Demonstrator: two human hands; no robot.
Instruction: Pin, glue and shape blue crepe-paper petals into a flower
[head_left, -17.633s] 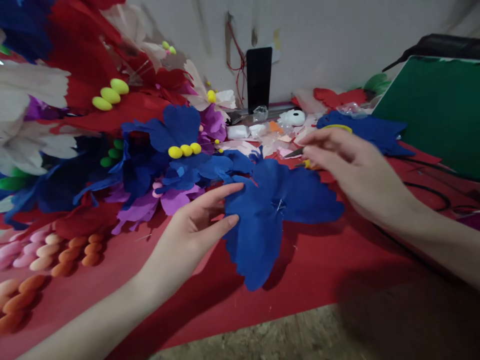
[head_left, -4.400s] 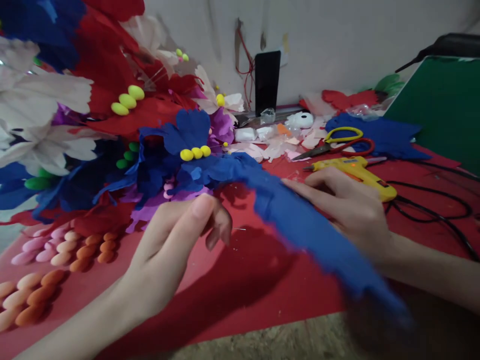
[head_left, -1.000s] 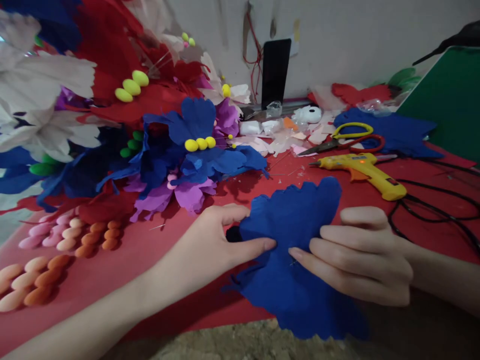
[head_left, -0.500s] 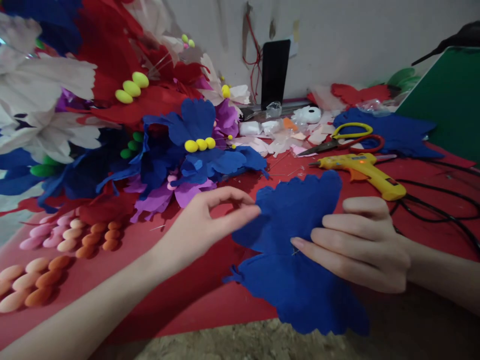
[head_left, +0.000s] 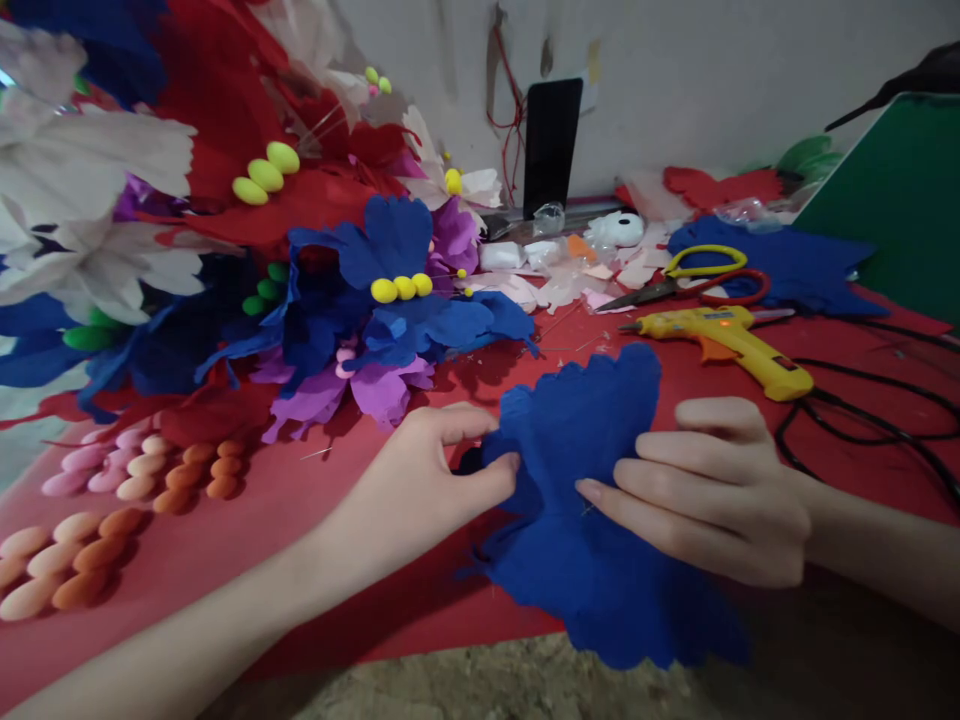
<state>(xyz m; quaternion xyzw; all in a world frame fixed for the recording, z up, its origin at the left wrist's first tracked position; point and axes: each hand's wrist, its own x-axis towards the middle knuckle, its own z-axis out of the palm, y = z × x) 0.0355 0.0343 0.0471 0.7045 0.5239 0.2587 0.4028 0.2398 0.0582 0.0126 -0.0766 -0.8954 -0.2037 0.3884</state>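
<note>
At the near edge of the red worktop point(head_left: 262, 510), a blue, scallop-edged, fabric-like butterfly shape point(head_left: 577, 420) spreads between the fingers: the left hand point(head_left: 431, 485) pinches its left edge; the right hand point(head_left: 724, 500) clamps its right side.

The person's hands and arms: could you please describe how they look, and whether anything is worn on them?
The left hand and right hand are ungloved, with no visible rings. Both slender forearms show no sleeve, watch or bracelet.

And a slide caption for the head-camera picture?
Left hand and right hand hold a scalloped blue piece near a yellow glue gun and scissors.
</note>
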